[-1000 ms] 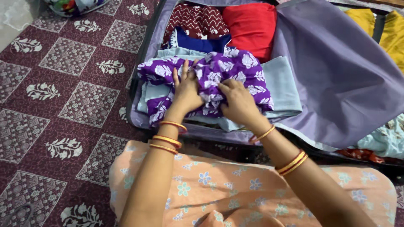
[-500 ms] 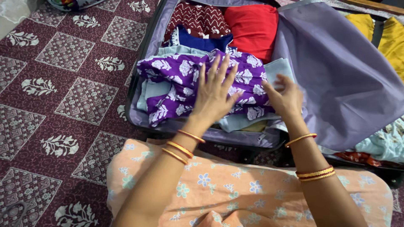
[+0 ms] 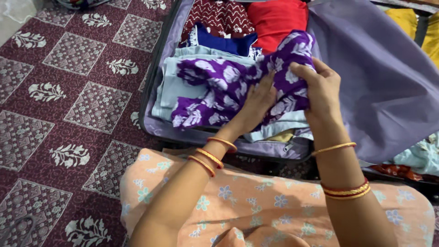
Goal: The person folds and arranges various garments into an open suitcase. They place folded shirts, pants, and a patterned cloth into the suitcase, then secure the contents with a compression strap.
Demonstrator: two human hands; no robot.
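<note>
A purple cloth with white flowers (image 3: 219,87) lies on top of folded clothes in an open lilac suitcase (image 3: 157,123). My right hand (image 3: 320,89) grips the cloth's right edge and lifts it up and over. My left hand (image 3: 258,103) sits under that raised fold, fingers closed into the fabric. Beneath the cloth lies a pale blue garment (image 3: 176,87). Further back are a dark blue piece (image 3: 219,45), a maroon patterned piece (image 3: 215,18) and a red folded piece (image 3: 276,20).
The suitcase's grey-lilac inner flap (image 3: 379,87) drapes to the right. Yellow cloth (image 3: 430,41) shows at the top right, light blue cloth (image 3: 418,155) at the right edge. A maroon patterned carpet (image 3: 68,105) covers the floor to the left. My peach flowered lap (image 3: 256,201) fills the foreground.
My right hand moved from the pale blue garment to the purple cloth's right edge and raised it. My left hand slid right from pressing flat on top to grasping under the fold.
</note>
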